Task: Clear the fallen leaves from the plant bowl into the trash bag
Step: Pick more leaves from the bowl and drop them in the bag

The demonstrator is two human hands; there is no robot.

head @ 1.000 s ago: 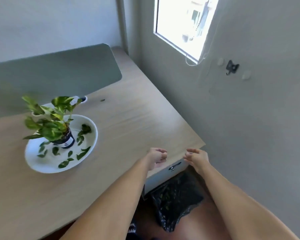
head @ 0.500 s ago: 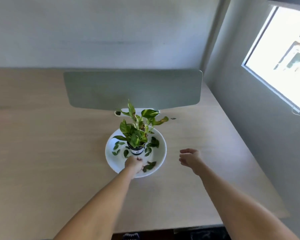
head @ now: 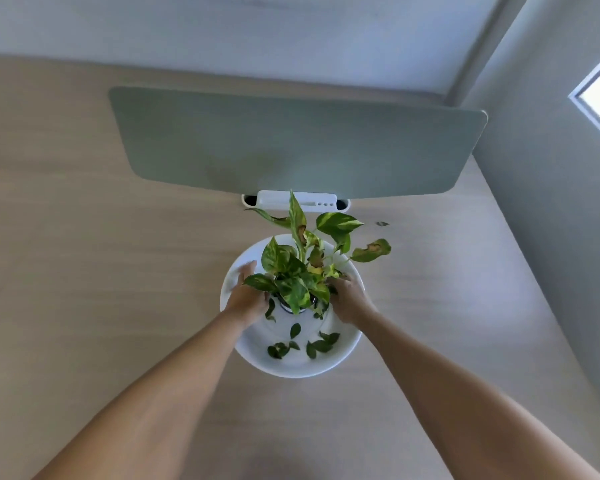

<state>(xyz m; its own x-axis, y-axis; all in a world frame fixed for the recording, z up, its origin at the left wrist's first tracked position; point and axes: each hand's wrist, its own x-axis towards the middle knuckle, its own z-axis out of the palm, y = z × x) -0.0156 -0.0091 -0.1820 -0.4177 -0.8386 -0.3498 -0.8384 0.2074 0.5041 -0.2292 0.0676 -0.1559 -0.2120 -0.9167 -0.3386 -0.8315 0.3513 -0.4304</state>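
From your head camera, you look down on a white plant bowl (head: 243,355) standing on the wooden desk (head: 84,271); a small potted plant (head: 297,271) stands in the bowl's middle, its pot mostly hidden under variegated leaves. Your left hand (head: 245,296) reaches into the bowl at the plant's left side, fingers spread and extended, nothing visibly gripped; your right hand (head: 347,299) sits at the plant's right, fingers tucked under the foliage, so you cannot tell whether it is gripping anything. Fallen leaves (head: 302,346) lie loose on the near part of the bowl, between your forearms; one more leaf (head: 381,223) lies on the desk beyond the bowl, right of the plant; a grey-green divider panel (head: 291,143) stands behind.
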